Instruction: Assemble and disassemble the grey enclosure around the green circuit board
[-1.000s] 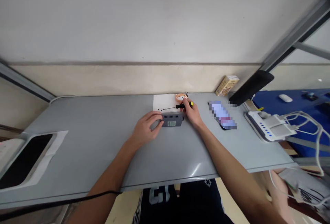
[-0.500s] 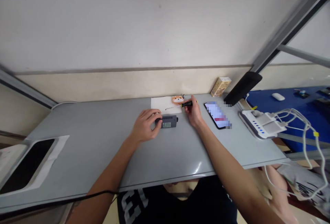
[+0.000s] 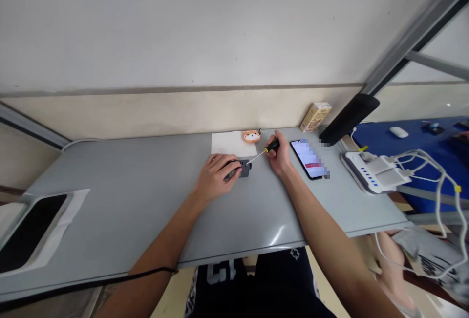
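On the grey desk (image 3: 146, 176), my left hand (image 3: 219, 175) is wrapped over a small dark grey box (image 3: 245, 169), covering much of it. My right hand (image 3: 278, 154) grips the black and yellow handle of a screwdriver (image 3: 271, 146). The thin shaft points left and down, and its tip is at the right part of the box. Behind the box lies a white sheet of paper (image 3: 227, 143), with an orange animal-faced item (image 3: 251, 136) at its right edge.
Right of my right hand lies a lit phone (image 3: 308, 159). Beyond are a small carton (image 3: 315, 116), a black upright object (image 3: 350, 118) and a power strip (image 3: 370, 174) with white cables. A dark tablet (image 3: 34, 230) is at far left. Another person's leg (image 3: 392, 259) shows lower right.
My left hand has shifted right over the box and now hides more of it. The screwdriver has tilted more steeply, its tip moving from above the paper to the box.
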The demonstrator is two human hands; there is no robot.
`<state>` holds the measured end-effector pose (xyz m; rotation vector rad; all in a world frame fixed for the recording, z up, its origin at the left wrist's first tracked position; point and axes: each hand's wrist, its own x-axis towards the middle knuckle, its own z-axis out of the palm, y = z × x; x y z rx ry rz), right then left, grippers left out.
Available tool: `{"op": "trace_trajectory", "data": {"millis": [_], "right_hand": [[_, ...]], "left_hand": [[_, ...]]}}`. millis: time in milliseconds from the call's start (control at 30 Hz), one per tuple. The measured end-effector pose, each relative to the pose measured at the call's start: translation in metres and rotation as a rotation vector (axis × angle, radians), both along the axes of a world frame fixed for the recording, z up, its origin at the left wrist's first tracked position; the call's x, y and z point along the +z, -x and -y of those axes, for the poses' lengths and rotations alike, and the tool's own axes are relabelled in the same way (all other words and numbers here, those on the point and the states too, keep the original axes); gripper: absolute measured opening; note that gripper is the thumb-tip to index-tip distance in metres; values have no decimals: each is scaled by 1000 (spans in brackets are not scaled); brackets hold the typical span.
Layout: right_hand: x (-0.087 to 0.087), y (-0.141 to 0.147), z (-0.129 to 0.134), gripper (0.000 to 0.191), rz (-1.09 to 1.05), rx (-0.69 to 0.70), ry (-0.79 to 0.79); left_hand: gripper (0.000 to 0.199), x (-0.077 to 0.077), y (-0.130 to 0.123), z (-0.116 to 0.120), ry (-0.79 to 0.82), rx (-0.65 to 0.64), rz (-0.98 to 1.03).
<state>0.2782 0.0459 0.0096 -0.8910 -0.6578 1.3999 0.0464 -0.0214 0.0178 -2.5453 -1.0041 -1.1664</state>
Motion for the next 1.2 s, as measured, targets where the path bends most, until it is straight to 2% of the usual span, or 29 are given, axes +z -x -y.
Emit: {"op": "trace_trajectory", "data": {"millis": [367,567,1200], "right_hand": [[-6,0,-2,43,54,-8,-14],[-4,2,-2,44,84,-28,-10],[-6,1,-2,40,82,-32,-9]], "left_hand": [[15,1,-4,1,-6,-9,-21],[22,2,-6,3,49,-2,-46],[18,0,-7,2,15,-3,-69]]}}
